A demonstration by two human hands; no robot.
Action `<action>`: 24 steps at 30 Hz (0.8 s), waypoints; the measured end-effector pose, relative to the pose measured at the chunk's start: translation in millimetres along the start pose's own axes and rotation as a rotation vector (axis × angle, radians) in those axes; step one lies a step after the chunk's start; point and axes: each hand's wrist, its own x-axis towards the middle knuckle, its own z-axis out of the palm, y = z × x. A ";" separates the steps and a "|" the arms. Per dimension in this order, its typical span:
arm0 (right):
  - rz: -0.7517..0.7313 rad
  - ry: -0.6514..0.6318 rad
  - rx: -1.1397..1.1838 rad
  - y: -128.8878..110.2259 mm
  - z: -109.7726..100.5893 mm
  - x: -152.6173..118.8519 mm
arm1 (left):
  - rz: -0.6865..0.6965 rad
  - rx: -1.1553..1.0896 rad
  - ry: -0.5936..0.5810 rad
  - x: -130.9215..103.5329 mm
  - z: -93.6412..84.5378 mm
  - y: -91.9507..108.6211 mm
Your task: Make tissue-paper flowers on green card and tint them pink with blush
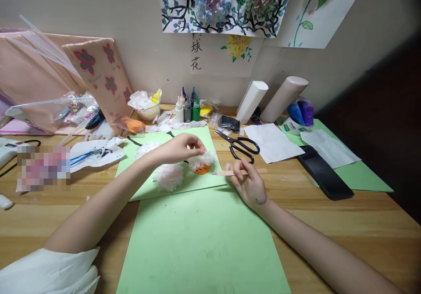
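Note:
My left hand (186, 148) reaches over the green sheet (197, 137), its fingertips pinched at the edge of a white tissue-paper flower (201, 159). An orange piece (203, 169) shows beneath that flower. My right hand (249, 182), at the sheet's right edge, holds a pale pencil (255, 171) whose tip points left toward the orange piece. A pale pink tissue flower (168, 177) lies on the sheet below my left wrist. Another white tissue flower (146, 149) is partly hidden behind my forearm. Short black strips (134, 141) mark the sheet's far edge.
Black-handled scissors (241, 147) lie beyond my right hand, beside white paper (272, 142) and a black phone (324, 171). Paint bottles (187, 109) and a tissue-filled bowl (146, 105) stand near the wall. A second green sheet (204, 241) lies in front.

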 end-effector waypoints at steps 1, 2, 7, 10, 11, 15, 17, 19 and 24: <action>-0.031 0.040 0.011 -0.7 -0.7 -0.2 | -0.004 -0.052 -0.102 -0.3 2.4 1.8; -0.053 0.074 0.013 -1.3 -1.4 -0.3 | -0.009 -0.090 -0.185 -0.6 5.0 3.0; -0.073 0.156 -0.082 -1.7 -3.4 0.1 | -0.092 -0.020 -0.177 -1.2 20.1 2.7; -0.077 0.124 -0.105 1.3 -3.6 -0.5 | -0.085 0.084 -0.102 -0.8 27.7 2.1; -0.077 0.101 -0.117 2.6 -3.5 -1.0 | -0.074 0.118 -0.079 -0.4 29.6 2.2; -0.066 0.032 -0.276 5.9 -1.2 -3.5 | -0.041 0.217 0.013 2.6 35.3 2.4; -0.052 0.021 -0.373 5.8 1.0 -4.8 | -0.026 0.237 0.025 3.9 37.4 1.3; -0.038 0.013 -0.433 5.0 3.1 -5.8 | -0.013 0.272 0.042 4.7 39.1 -0.7; -0.054 -0.028 -0.557 3.0 6.2 -8.1 | 0.020 0.367 0.093 5.9 42.2 -6.1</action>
